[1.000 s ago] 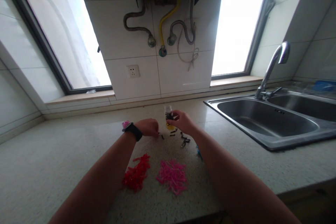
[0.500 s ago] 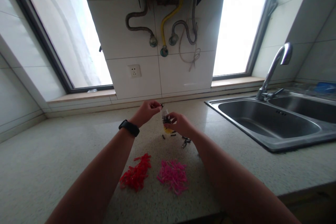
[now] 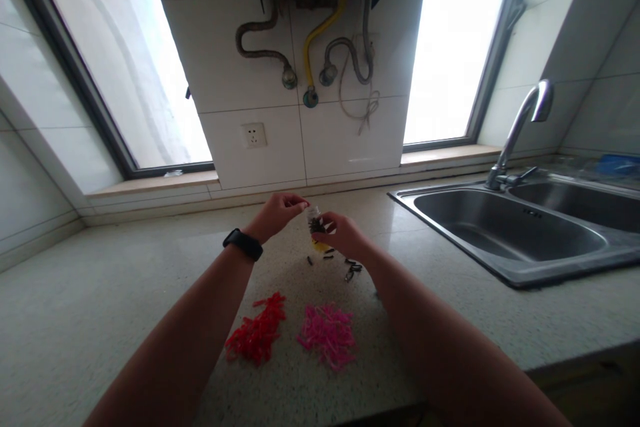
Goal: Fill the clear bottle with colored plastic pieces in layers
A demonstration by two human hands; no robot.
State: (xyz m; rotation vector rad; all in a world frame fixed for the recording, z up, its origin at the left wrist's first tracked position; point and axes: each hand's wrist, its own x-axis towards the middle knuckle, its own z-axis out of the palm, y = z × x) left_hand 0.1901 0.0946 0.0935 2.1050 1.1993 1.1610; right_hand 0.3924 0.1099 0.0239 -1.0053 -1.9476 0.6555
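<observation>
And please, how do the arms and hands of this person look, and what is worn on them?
Both arms are bare where visible, without sleeves. The left hand has no glove, but a black, watch-like band at its wrist. The right hand shows neither glove nor wristwear.

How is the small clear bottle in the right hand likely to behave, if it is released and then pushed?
The bottle would probably tip easily, since it looks narrow and taller than wide. Its rounded shape suggests it may roll once on its side. It seems likely to be light, being small, with little dark pieces and yellow ones visible inside.
</observation>
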